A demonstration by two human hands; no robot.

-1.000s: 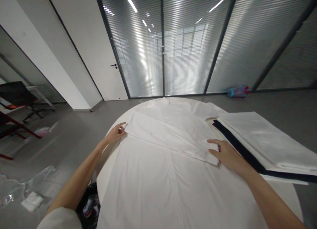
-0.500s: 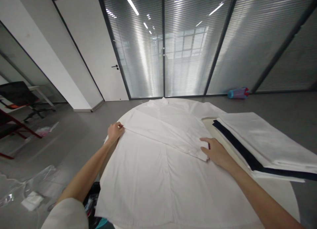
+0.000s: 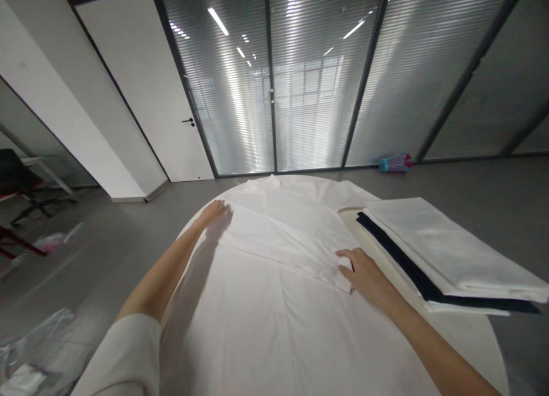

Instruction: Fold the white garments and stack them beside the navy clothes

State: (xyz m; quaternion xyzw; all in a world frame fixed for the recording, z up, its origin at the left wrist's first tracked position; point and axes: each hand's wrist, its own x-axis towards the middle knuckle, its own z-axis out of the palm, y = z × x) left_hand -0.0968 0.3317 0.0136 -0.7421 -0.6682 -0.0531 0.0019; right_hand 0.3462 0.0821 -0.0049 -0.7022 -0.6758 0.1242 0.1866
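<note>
A white button-up shirt (image 3: 257,310) lies spread on a round cream table, collar at the far side. One of its sleeves (image 3: 291,244) is folded diagonally across the front, its cuff toward the right. My left hand (image 3: 213,213) is at the shirt's upper left shoulder edge, fingers curled together on the cloth there; the fingertips are partly hidden. Over the cuff rests my right hand (image 3: 364,273), thumb and index finger apart and touching the fabric, the other fingers tucked out of sight. The shirt's near hem runs out of view.
Folded white cloths with a dark navy layer (image 3: 446,253) are stacked on the right of the table (image 3: 476,339). Clear plastic (image 3: 38,339) lies on the floor at left, near a chair (image 3: 17,179). A blue-and-red object (image 3: 395,163) lies by the glass wall.
My left hand has moved from the folded edge up and right to the shoulder, casting a shadow over the shirt. My right hand stays at the cuff. The view has shifted slightly.
</note>
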